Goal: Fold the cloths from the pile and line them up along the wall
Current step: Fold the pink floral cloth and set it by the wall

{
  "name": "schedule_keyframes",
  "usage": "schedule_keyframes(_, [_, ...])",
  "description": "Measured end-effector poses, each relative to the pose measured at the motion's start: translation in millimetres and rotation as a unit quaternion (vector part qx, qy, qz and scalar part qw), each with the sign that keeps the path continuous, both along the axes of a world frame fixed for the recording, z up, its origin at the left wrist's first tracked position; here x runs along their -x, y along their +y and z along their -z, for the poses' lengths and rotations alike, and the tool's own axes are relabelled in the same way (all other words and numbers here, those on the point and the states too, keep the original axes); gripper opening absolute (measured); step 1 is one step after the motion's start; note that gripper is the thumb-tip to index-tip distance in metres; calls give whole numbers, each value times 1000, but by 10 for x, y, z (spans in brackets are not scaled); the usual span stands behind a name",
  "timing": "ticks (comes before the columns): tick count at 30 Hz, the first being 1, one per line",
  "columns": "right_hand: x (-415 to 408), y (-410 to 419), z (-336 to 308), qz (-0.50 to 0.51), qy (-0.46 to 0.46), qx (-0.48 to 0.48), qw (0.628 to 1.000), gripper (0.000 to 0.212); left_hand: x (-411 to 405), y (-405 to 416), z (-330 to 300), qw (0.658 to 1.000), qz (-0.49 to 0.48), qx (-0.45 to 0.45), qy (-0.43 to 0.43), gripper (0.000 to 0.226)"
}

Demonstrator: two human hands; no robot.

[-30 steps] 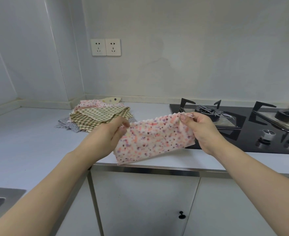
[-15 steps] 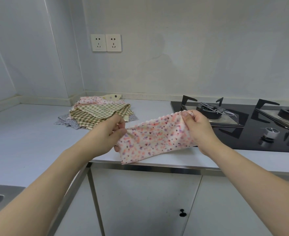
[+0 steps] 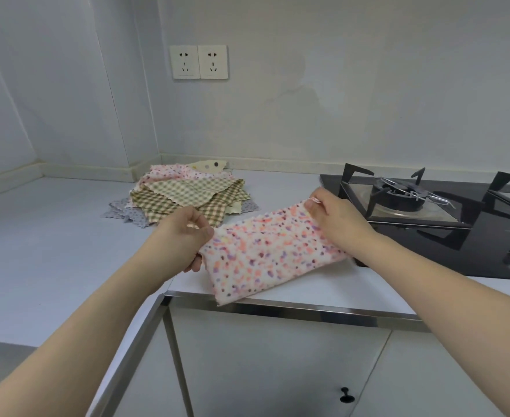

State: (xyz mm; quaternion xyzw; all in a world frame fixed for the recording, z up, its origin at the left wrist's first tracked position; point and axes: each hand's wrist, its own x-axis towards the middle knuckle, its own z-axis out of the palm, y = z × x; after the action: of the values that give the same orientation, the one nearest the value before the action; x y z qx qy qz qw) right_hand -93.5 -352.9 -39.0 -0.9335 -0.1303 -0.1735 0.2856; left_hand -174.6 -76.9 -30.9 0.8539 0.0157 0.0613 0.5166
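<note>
Head view, progress: no folded cloth lies along the wall (image 3: 338,100) in this frame, so judging from that the row is not yet begun; the speckled cloth (image 3: 273,254) in hand looks doubled over into a long strip, with at least one more fold to make before it is set down.
Head view, what is left: the pile (image 3: 187,194) at the back corner holds several cloths, checked green-and-cream on top, a pink dotted one and a grey one beneath, all unfolded and loosely fanned.
Head view, left hand (image 3: 181,236): fingers curled, pinching the left short end of the speckled cloth.
Head view, right hand (image 3: 335,221): fingers curled, pinching the cloth's far right corner near the stove (image 3: 458,236).
Head view, cloth and hands: the strip stretches between the two hands, tilted so that its right end is higher; its lower edge hangs past the metal lip of the counter (image 3: 52,236).
Head view, cloth and pile: the pile sits just behind the left hand, near the wall, apart from the held cloth.
Head view, free room: I judge the wall strip between pile and stove the likely place for the row.
</note>
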Motion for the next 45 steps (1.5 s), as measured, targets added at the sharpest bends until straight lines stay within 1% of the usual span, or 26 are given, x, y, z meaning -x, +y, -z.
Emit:
schedule_keyframes(2, [-148, 88, 39, 9, -9, 8, 1000, 25, -95, -13, 95, 998, -42, -34, -16, 4])
schedule_keyframes(3, [-229, 113, 68, 17, -13, 25, 999, 24, -145, -38, 115, 994, -63, -80, -30, 4])
schedule_keyframes(5, [-378, 148, 133, 35, -8, 77, 996, 24, -216, -122, 133, 971, -94, -212, -66, 17])
schedule_keyframes(6, [-438, 142, 156, 46, 2, 94, 995, 24, -251, -202, 134, 956, -92, -263, -93, 23])
schedule_keyframes(7, [-491, 123, 176, 56, 16, 96, 994, 25, -286, -309, 140, 946, -76, -291, -120, 28])
schedule_keyframes(9, [-576, 82, 214, 65, 39, 78, 994, 25, -359, -596, 143, 944, -25, -297, -143, 32])
schedule_keyframes(11, [-617, 68, 251, 69, 43, 75, 994, 24, -456, -901, 161, 953, 18, -276, -127, 33])
schedule_keyframes(13, [-623, 75, 314, 75, 36, 88, 993, 24, -564, -1117, 235, 957, 42, -275, -83, 38])
schedule_keyframes(14, [-617, 78, 349, 79, 32, 96, 992, 23, -611, -1180, 309, 951, 52, -299, -52, 44])
schedule_keyframes(16, [-607, 83, 402, 91, 25, 113, 989, 22, -624, -1212, 475, 921, 68, -384, 11, 61])
schedule_keyframes(18, [-616, 87, 415, 102, 20, 131, 986, 21, -562, -1134, 585, 899, 70, -429, 46, 72])
schedule_keyframes(22, [-629, 106, 373, 110, 42, 172, 978, 16, -398, -855, 590, 891, 66, -442, 74, 73])
schedule_keyframes(24, [-622, 131, 323, 117, 61, 199, 971, 16, -342, -728, 572, 896, 62, -433, 81, 71])
schedule_keyframes(25, [-604, 157, 286, 125, 53, 216, 967, 19, -325, -687, 569, 898, 61, -428, 80, 69])
schedule_keyframes(28, [-411, 267, 237, 132, -67, 241, 959, 38, -314, -655, 581, 901, 65, -424, 69, 65])
schedule_keyframes(29, [-307, 303, 259, 113, -83, 235, 962, 43, -314, -649, 575, 899, 68, -427, 66, 64])
schedule_keyframes(30, [-205, 324, 301, 84, -57, 231, 968, 48, -317, -632, 554, 897, 72, -432, 64, 63])
schedule_keyframes(31, [-105, 329, 356, 53, 6, 231, 972, 54, -325, -602, 525, 893, 76, -439, 61, 61])
schedule_keyframes(33, [11, 299, 462, 14, 157, 225, 961, 65, -370, -509, 459, 888, 69, -453, 48, 57])
schedule_keyframes(34, [14, 281, 491, 11, 189, 223, 956, 67, -404, -456, 433, 890, 51, -451, 38, 53])
schedule_keyframes(38, [-77, 301, 526, 23, 193, 240, 951, 69, -509, -281, 460, 920, -48, -390, 2, 32])
schedule_keyframes(40, [-115, 286, 534, 15, 198, 251, 947, 69, -537, -219, 494, 931, -69, -359, -5, 23])
schedule_keyframes(42, [-161, 242, 514, 1, 204, 257, 945, 67, -546, -165, 513, 942, -59, -328, -41, 12])
schedule_keyframes(43, [-201, 217, 505, -4, 204, 261, 943, 65, -540, -151, 521, 944, -33, -321, -72, 17])
schedule_keyframes(44, [-240, 196, 492, -8, 200, 270, 942, 61, -525, -150, 525, 943, 1, -320, -96, 27])
schedule_keyframes(45, [-274, 182, 477, -8, 193, 283, 939, 57, -510, -155, 528, 939, 31, -326, -108, 34])
